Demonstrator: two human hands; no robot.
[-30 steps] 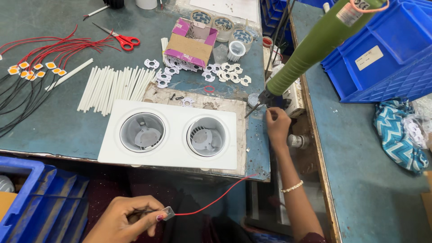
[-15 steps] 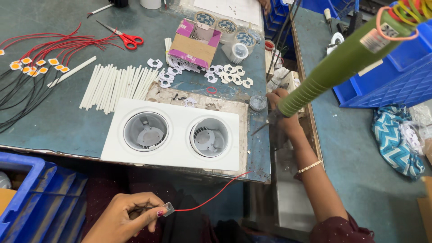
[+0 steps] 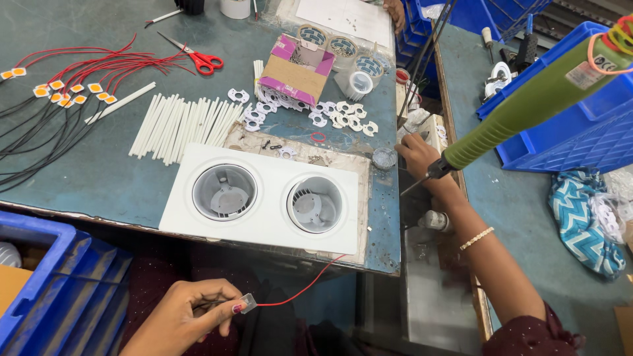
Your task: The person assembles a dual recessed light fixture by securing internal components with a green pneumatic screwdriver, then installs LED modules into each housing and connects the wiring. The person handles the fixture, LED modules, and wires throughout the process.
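Note:
My left hand [image 3: 181, 316] is low in front of the table, pinching a small clear LED chip [image 3: 247, 303] with a red wire [image 3: 303, 290] that runs up under the table's edge. A white housing with two round wells [image 3: 267, 217] lies on the table's near side. My right hand [image 3: 415, 151] rests with curled fingers at the table's right edge, beside a small clear cup [image 3: 384, 158]. A green hanging power screwdriver [image 3: 521, 105] slants across in front of that wrist, untouched. Whether the right fingers hold anything is hidden.
White sleeves [image 3: 181, 118], red scissors [image 3: 201, 60], a cardboard box [image 3: 297, 69], white ring pieces [image 3: 330, 115] and red and black wired LEDs [image 3: 59, 86] lie on the table. Blue crates [image 3: 39, 277] [image 3: 580, 125] stand left and right. A patterned cloth [image 3: 583, 211] lies on the right.
My right hand has moved from the screwdriver's tip up to the table's edge by the clear cup. The screwdriver has swung lower across the view. My left hand has stayed put.

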